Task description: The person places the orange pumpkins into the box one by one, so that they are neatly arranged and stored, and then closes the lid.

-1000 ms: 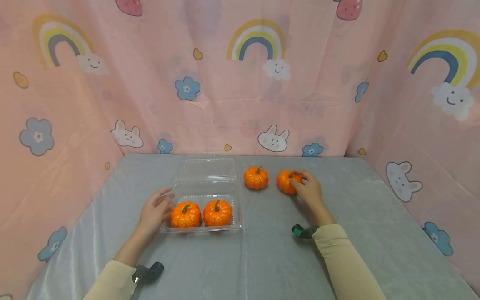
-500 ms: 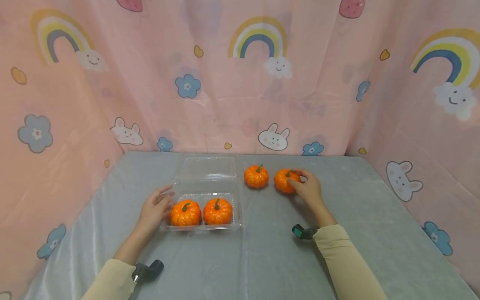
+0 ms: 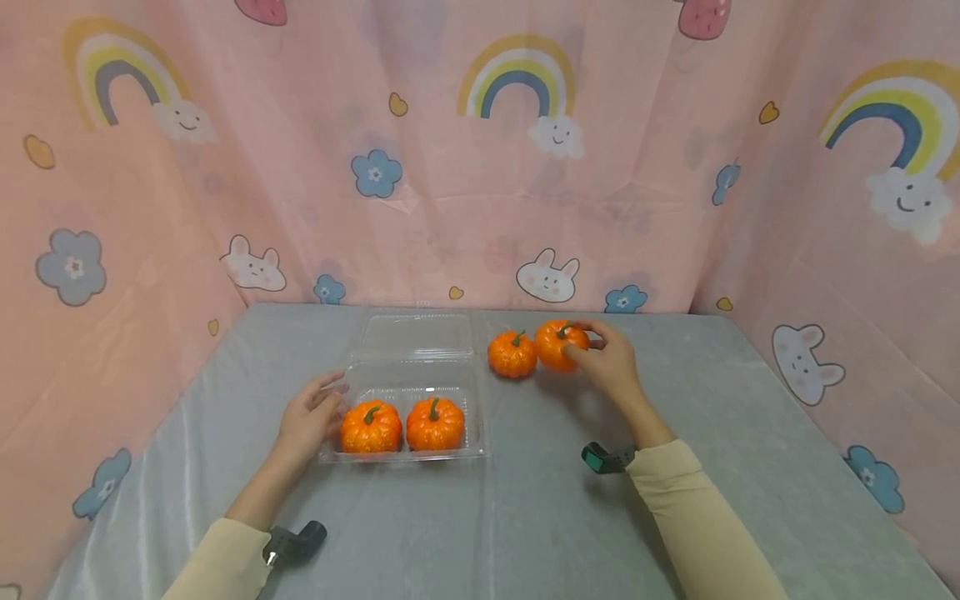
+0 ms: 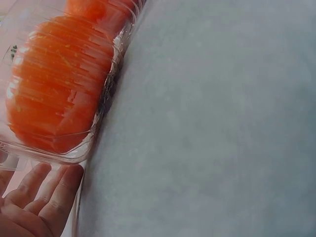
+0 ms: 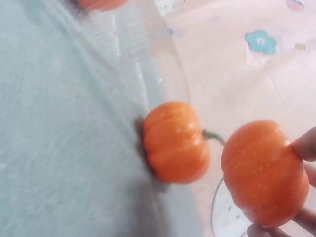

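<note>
My right hand [image 3: 611, 362] holds a small orange pumpkin [image 3: 558, 346] with a green stem, thumb on one side and fingers on the other. In the right wrist view the gripped pumpkin [image 5: 264, 173] hangs above the table. A second pumpkin [image 3: 512, 356] stands just left of it on the cloth. My left hand [image 3: 306, 419] is at the left side of a clear plastic clamshell box [image 3: 480, 417], its lid folded back. The fingers [image 4: 61, 197] lie at the box's rim. Inside, along the front, sit a left pumpkin [image 3: 371, 427] and a right pumpkin [image 3: 436, 425].
The open lid [image 3: 416, 335] lies flat behind the box. A grey cloth [image 3: 540, 525] covers the table. Pink printed curtains [image 3: 450, 225] enclose it at the back and sides. Each wrist carries a dark camera mount [image 3: 296, 543].
My right hand has lifted its pumpkin off the cloth and shifted it left, close to the standing one. The left hand and the box have stayed in place.
</note>
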The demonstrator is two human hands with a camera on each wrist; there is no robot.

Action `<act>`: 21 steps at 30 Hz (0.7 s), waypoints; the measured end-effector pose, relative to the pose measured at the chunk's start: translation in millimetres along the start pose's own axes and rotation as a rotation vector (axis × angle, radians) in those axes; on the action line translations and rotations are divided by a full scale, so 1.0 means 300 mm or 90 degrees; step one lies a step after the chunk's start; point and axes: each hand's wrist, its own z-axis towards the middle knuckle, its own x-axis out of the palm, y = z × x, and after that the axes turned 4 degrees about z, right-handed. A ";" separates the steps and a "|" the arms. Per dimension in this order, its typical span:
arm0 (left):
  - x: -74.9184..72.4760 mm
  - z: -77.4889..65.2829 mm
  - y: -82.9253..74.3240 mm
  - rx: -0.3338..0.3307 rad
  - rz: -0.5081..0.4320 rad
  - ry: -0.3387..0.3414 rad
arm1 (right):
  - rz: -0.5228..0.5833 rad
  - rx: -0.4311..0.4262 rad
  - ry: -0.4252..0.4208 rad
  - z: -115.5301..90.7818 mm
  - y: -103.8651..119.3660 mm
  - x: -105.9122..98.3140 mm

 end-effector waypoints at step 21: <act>0.003 0.001 -0.001 0.004 -0.012 -0.008 | 0.024 -0.110 0.044 0.015 0.167 0.063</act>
